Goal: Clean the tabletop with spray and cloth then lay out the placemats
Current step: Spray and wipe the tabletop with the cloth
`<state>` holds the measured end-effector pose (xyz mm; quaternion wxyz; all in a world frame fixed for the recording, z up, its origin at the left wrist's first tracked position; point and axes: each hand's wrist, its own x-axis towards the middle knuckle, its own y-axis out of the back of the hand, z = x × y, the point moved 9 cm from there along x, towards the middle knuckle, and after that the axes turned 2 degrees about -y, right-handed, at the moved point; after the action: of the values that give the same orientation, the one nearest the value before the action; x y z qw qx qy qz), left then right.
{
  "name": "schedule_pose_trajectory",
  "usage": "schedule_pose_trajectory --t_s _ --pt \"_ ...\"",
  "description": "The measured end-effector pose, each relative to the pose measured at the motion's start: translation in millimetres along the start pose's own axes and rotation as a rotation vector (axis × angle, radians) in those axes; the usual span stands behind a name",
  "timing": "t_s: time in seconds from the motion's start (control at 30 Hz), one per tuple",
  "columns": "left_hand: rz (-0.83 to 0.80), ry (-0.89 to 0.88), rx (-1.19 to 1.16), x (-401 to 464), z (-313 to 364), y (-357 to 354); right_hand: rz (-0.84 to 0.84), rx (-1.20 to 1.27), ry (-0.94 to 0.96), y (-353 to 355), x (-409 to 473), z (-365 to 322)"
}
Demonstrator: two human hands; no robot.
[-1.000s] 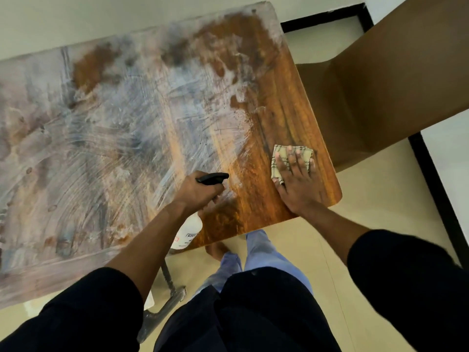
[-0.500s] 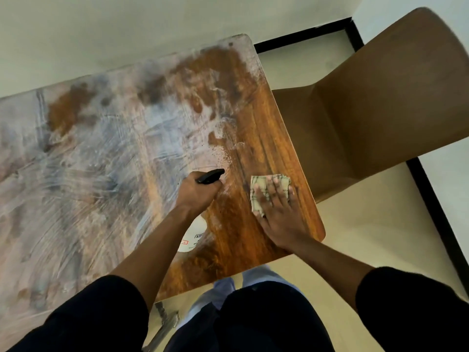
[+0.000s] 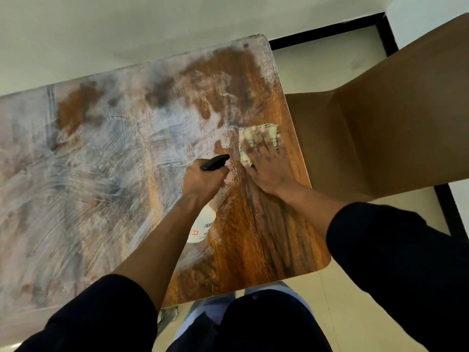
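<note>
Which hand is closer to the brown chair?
Right. The right hand presses the cloth near the table edge beside the chair. The left hand, gripping the spray bottle, is farther in.

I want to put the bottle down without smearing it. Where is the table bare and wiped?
The brown wood strip along the tabletop's near right corner, behind the right hand and cloth, looks wiped and bare. Left of the spray bottle in the left hand, white smears cover everything.

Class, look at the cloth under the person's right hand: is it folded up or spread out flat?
Folded. The cloth forms a small compact pad, barely wider than the right hand pressing it onto the tabletop.
</note>
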<state>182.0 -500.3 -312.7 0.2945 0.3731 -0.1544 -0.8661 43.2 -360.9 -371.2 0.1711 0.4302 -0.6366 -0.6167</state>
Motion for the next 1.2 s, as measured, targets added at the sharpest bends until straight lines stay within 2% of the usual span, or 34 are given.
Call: schedule_pose_trajectory --t_s 0.1,0.17,0.37,0.5,0.67,0.8,0.87,1.03,1.13,1.2 --pt "-0.009 0.000 0.012 4 3 -3 -0.056 -0.063 0.255 -14 -22 -7" --pt "-0.021 -0.022 0.028 4 3 -4 -0.077 -0.126 0.297 -15 -19 6" --pt "-0.020 -0.035 0.032 2 -5 1 -0.002 -0.001 -0.071 19 36 42" --pt "-0.026 -0.049 0.021 1 -6 6 -0.018 0.034 -0.143 18 30 21" --pt "-0.070 -0.050 -0.026 4 -4 8 -0.087 -0.013 0.167 -15 -37 -41" --pt "-0.104 -0.033 -0.066 7 -6 9 -0.154 -0.146 0.410 -27 -67 -32" --pt "-0.105 -0.014 -0.073 14 -14 12 -0.148 -0.169 0.339 -18 -45 -9" --pt "-0.154 0.029 -0.077 31 -30 10 -0.114 -0.007 -0.109 10 25 22" --pt "-0.184 0.009 -0.088 34 -26 12 -0.088 0.082 -0.242 13 31 5" --pt "-0.182 0.010 -0.108 37 -23 16 -0.078 0.092 -0.257 5 18 -14"
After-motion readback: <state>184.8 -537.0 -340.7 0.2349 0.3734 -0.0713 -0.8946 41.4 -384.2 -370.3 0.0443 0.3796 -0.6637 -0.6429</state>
